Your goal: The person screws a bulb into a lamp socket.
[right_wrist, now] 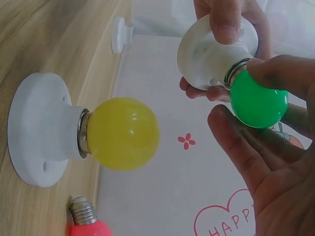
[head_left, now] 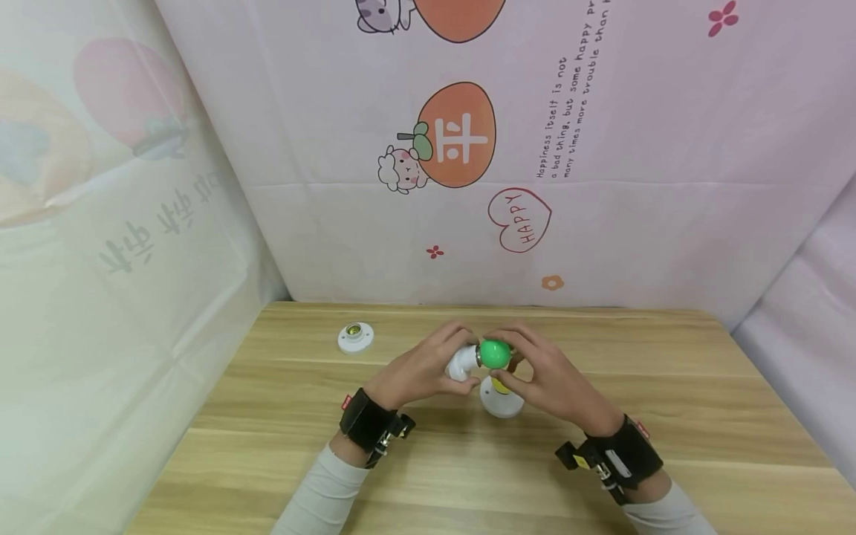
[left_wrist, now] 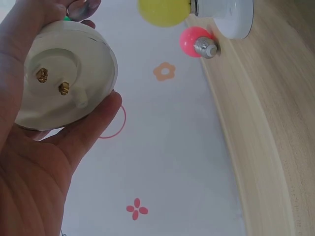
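Observation:
Up off the table, my left hand grips a white lamp holder by its round base. Two brass screws show on the underside in the left wrist view. A green light bulb has its metal base at the mouth of this holder, with a little of the thread visible. My right hand holds the green bulb between its fingers and thumb. Just below the hands, a yellow light bulb sits in a second white lamp holder on the table.
A third white lamp holder without a bulb stands at the back left of the wooden table. Near the yellow bulb's holder lies a loose pink-red bulb. A printed cloth hangs behind the table and along its sides.

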`<state>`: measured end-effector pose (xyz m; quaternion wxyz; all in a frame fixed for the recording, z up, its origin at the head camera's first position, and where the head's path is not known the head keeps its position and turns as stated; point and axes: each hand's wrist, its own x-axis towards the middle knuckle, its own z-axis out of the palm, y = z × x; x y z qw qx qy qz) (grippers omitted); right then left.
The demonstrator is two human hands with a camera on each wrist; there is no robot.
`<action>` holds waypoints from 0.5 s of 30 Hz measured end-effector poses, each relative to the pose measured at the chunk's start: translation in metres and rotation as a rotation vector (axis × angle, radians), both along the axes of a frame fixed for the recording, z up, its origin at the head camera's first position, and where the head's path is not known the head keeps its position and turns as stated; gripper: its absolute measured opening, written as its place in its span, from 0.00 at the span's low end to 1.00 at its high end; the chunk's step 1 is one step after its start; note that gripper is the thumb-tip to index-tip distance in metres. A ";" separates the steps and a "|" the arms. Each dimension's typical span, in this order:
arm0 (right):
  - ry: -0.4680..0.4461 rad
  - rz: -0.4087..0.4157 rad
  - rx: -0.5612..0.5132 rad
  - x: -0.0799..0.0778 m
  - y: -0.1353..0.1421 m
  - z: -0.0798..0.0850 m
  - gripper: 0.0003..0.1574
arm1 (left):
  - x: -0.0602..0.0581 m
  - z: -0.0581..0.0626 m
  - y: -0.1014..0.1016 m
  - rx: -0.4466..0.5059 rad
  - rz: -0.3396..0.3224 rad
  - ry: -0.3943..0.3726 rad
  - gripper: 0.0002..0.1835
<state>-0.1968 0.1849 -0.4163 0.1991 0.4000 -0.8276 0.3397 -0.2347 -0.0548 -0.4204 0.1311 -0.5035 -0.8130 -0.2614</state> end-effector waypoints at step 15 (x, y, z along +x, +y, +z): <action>0.013 -0.066 0.029 0.000 0.000 -0.001 0.27 | 0.003 0.002 0.001 -0.015 -0.005 0.019 0.25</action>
